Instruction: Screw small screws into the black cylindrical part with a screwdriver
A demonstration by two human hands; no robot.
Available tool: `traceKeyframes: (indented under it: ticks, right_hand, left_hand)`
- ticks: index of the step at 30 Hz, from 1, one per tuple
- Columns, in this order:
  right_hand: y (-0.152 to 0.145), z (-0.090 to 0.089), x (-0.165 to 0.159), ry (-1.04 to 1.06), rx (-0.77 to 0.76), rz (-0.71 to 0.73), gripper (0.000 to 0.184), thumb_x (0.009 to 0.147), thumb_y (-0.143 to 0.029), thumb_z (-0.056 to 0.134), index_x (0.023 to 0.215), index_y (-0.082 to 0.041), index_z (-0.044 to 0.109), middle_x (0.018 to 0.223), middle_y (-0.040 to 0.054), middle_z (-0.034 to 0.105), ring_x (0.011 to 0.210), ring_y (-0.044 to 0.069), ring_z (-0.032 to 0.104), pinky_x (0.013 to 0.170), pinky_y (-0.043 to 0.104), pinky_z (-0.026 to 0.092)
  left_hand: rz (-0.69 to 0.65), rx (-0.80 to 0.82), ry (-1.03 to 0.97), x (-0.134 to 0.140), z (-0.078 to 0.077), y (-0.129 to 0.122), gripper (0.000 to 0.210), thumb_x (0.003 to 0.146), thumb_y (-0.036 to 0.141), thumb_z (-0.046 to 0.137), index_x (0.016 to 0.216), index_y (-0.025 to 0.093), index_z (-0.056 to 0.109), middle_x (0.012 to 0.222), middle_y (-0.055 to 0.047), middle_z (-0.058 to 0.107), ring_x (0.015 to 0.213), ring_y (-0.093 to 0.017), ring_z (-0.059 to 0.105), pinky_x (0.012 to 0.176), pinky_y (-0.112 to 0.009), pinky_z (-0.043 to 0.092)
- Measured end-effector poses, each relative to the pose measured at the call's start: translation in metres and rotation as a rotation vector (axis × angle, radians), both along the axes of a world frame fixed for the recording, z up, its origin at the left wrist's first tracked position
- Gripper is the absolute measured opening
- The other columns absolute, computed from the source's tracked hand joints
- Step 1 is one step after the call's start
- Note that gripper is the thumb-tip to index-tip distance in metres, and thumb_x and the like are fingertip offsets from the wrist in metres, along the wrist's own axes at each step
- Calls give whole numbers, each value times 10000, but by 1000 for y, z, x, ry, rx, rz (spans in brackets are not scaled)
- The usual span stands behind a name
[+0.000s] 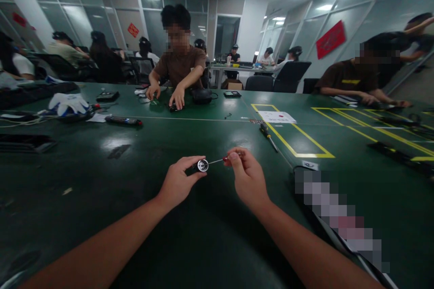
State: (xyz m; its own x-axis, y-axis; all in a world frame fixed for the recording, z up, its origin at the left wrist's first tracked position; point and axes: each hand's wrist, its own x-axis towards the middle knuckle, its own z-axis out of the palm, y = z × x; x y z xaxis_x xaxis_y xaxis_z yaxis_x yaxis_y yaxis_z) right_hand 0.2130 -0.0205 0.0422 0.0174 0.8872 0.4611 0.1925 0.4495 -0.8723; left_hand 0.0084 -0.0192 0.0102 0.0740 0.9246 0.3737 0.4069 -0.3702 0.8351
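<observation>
My left hand [179, 179] is closed around a small dark cylindrical part [202, 165] with a bright metal ring at its round end, which faces me. Between thumb and fingers of my right hand [249, 175] is a thin screwdriver [217, 161] with a red collar on its handle. Its slim shaft points left and the tip meets the ringed end of the cylinder; whether it sits inside is too small to tell. Both hands are above the green table [217, 235].
A yellow-and-black screwdriver [269, 137] lies beyond my right hand, near yellow tape marks and a paper sheet [277, 117]. White gloves [69, 104] and a dark pen-shaped tool [124, 121] lie left. A co-worker [181, 61] handles small parts across the table.
</observation>
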Motion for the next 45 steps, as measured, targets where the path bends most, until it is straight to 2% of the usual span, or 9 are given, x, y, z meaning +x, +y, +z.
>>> traceKeyframes:
  ticks: [7, 11, 14, 17, 22, 30, 35, 37, 45]
  right_hand:
    - [-3, 2, 1, -50, -78, 134, 219, 1003, -440, 553, 1078, -251, 635, 735, -23, 622, 606, 148, 570, 589, 283, 447]
    - [-8, 5, 2, -75, -44, 243, 181, 968, -416, 612, 1000, -246, 665, 764, -15, 624, 682, 157, 586, 646, 282, 460]
    - [-11, 7, 1, -139, -14, 228, 318, 991, -475, 551, 877, -229, 718, 679, -15, 586, 634, 156, 553, 621, 286, 433]
    - [-11, 6, 0, -142, -37, 171, 370, 1015, -470, 488, 905, -229, 746, 677, -9, 589, 634, 163, 553, 619, 293, 426]
    - [-5, 2, -1, 34, -75, 99, 159, 937, -385, 630, 962, -229, 644, 800, 0, 650, 733, 176, 609, 677, 294, 472]
    - [1, 6, -3, 87, -104, 25, 303, 948, -495, 605, 934, -206, 696, 811, 37, 707, 760, 191, 661, 757, 340, 532]
    - [17, -5, 2, 462, -332, 91, 388, 898, -573, 635, 846, -190, 675, 703, 12, 644, 623, 161, 608, 690, 346, 555]
    - [20, -8, 3, 499, -304, 57, 372, 881, -569, 663, 856, -197, 671, 732, 10, 651, 638, 158, 609, 681, 331, 550]
    - [2, 0, -1, 79, -79, -43, 311, 992, -503, 549, 966, -217, 668, 827, 22, 695, 766, 182, 665, 749, 328, 526]
  left_hand:
    - [7, 10, -9, -3, -7, 4, 403, 800, 189, 769, 1193, 275, 741, 1245, -56, 721, 1154, -251, 667, 1077, -469, 486]
    - [22, 7, -36, -2, -7, 6, 378, 797, 191, 765, 1169, 259, 751, 1232, -68, 727, 1150, -261, 670, 1073, -478, 488]
    - [17, -3, -47, -2, -7, 7, 374, 789, 177, 766, 1155, 251, 755, 1237, -72, 724, 1152, -263, 670, 1069, -472, 491]
    - [12, -2, -46, -2, -8, 7, 378, 780, 173, 772, 1149, 254, 757, 1230, -67, 726, 1148, -261, 672, 1071, -468, 492]
    - [8, 11, -27, -2, -6, 6, 375, 783, 154, 763, 1146, 248, 760, 1225, -68, 729, 1145, -256, 675, 1088, -473, 484]
    - [-16, 64, 25, -4, -1, 3, 385, 799, 140, 747, 1161, 270, 756, 1216, -54, 735, 1153, -249, 670, 1077, -480, 497]
    - [-16, 85, 30, -4, -5, 5, 383, 809, 168, 747, 1178, 270, 745, 1226, -60, 730, 1152, -255, 670, 1067, -489, 504]
    - [-15, 69, 22, -4, -4, 5, 388, 808, 175, 749, 1183, 274, 744, 1225, -60, 729, 1146, -259, 672, 1060, -492, 510]
    - [0, 42, 25, -1, 5, 0, 379, 785, 160, 762, 1151, 261, 755, 1189, -58, 743, 1105, -255, 686, 1048, -474, 512]
